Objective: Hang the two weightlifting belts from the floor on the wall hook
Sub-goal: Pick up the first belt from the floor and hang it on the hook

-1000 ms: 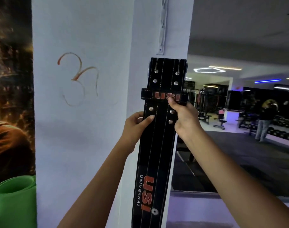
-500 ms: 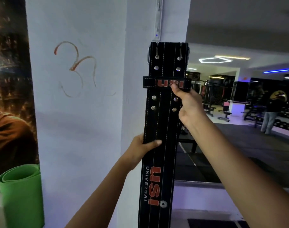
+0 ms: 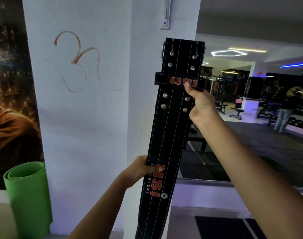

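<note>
A long black weightlifting belt (image 3: pixel 171 128) with white stitching, metal rivets and red "USI" lettering is held upright in front of the white pillar. Its buckle end is at the top, just below a white wall fitting (image 3: pixel 165 18) on the pillar. My right hand (image 3: pixel 200 107) grips the belt's right edge under the USI loop, thumb on the loop. My left hand (image 3: pixel 142 169) holds the left edge lower down, thumb across the printed logo. Only this one belt is in view.
The white pillar (image 3: pixel 95 118) has a reddish scrawl. A rolled green mat (image 3: pixel 26 195) stands at lower left before a dark poster. To the right a mirror (image 3: pixel 250 100) reflects gym machines and a standing person (image 3: pixel 285 107).
My left hand has slid down the belt from beside the rivets to the printed logo. The belt's top rose toward the wall fitting, then sits a little lower and tilted now.
</note>
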Tool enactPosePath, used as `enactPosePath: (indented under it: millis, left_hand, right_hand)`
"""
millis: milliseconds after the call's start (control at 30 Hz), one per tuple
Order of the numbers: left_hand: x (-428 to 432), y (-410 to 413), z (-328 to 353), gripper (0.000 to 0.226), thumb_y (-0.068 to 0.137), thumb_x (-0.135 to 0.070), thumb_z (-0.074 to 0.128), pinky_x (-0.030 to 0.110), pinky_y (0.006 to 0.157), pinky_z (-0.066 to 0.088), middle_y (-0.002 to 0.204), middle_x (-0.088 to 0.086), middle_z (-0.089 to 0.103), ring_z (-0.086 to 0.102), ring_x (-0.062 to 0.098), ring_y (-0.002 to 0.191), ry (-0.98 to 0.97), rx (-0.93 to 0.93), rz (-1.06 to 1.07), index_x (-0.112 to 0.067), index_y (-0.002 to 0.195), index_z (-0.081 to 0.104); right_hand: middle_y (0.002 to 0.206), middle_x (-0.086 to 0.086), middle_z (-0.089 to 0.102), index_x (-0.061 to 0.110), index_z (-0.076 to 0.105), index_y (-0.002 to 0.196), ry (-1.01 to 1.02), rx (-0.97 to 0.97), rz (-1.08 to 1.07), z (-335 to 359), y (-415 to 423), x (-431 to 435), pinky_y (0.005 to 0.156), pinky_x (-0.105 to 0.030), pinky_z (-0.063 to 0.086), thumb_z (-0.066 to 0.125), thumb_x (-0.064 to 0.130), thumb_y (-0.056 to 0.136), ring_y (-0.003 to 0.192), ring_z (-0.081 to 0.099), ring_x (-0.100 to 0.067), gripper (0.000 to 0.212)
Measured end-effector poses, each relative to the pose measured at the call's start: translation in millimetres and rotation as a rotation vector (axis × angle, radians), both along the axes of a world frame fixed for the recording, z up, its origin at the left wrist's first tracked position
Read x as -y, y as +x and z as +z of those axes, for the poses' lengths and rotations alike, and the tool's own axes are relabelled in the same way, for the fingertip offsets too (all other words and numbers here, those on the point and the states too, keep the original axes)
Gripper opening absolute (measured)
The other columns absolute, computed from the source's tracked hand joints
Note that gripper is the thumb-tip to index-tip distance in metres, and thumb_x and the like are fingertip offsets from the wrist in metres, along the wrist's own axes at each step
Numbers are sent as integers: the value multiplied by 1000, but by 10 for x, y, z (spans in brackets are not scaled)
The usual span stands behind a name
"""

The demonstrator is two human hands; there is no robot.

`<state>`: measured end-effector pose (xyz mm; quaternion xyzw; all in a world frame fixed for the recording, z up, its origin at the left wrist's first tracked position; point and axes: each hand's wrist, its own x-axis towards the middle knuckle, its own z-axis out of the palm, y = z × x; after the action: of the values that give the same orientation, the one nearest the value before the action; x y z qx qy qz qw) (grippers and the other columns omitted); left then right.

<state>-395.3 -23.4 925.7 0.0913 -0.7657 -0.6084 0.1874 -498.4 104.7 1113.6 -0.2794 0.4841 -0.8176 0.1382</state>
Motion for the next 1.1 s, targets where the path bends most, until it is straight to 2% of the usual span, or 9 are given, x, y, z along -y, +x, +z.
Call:
enactPosePath:
  millis: [67,200,333,433,567,767,900,1000,1100]
  left_hand:
    - [27,17,-63,21,81,-1,66,22,75,56,96,4,74,71,20,91,6,21,7,-11,99,68]
    - [44,-42,226,29,81,-6,68,32,86,56,105,9,73,70,23,97,8,-89,67,-8,109,65]
    - [-6,-88,414,35,80,-10,70,34,88,56,108,10,72,70,24,98,56,-194,95,-6,114,63]
    - [-15,-41,165,32,79,-10,71,35,91,55,107,11,72,70,24,98,32,-118,103,-6,110,64]
    - [-57,47,-223,17,82,-8,67,30,86,56,96,3,74,71,18,92,2,48,24,-12,98,67]
    - [-55,11,142,22,84,-8,65,36,88,55,100,12,72,68,31,97,99,-89,-24,-3,106,66]
    - [-135,47,-164,18,86,-9,62,36,90,55,104,10,71,69,26,99,51,19,-37,-9,104,66]
    - [-116,64,-249,34,87,-22,62,41,97,50,119,11,67,65,25,110,140,65,-72,-11,119,59]
    - [-36,-20,326,76,78,-43,68,48,109,38,137,15,55,54,29,125,311,-161,-75,-8,139,41]
  right_hand:
    - [79,9,60,24,62,73,6,7,8,5,-6,6,51,-26,34,72,21,77,63,44,-8,11]
    - [77,10,60,24,60,73,-1,12,8,51,17,32,51,-26,33,72,20,77,61,43,-7,13]
    - [76,11,58,23,60,71,-3,-7,8,82,42,45,50,-25,32,71,20,78,60,41,-7,13]
    - [78,10,59,22,61,72,12,-14,21,70,65,43,53,-27,33,71,20,78,64,42,-8,12]
    - [77,11,60,23,62,71,21,-26,38,24,56,57,52,-26,32,71,19,78,62,42,-7,12]
    - [73,11,61,25,63,68,5,-35,44,28,41,70,54,-26,32,71,17,78,59,42,-7,14]
    - [77,8,61,24,64,70,8,-52,52,10,21,37,56,-28,34,72,18,76,63,44,-9,12]
    - [78,8,62,24,64,69,10,-56,62,-37,-3,12,59,-30,36,72,18,76,66,46,-10,13]
    - [75,8,62,23,64,69,-7,-57,79,-70,-31,-3,58,-27,38,71,15,77,66,48,-10,14]
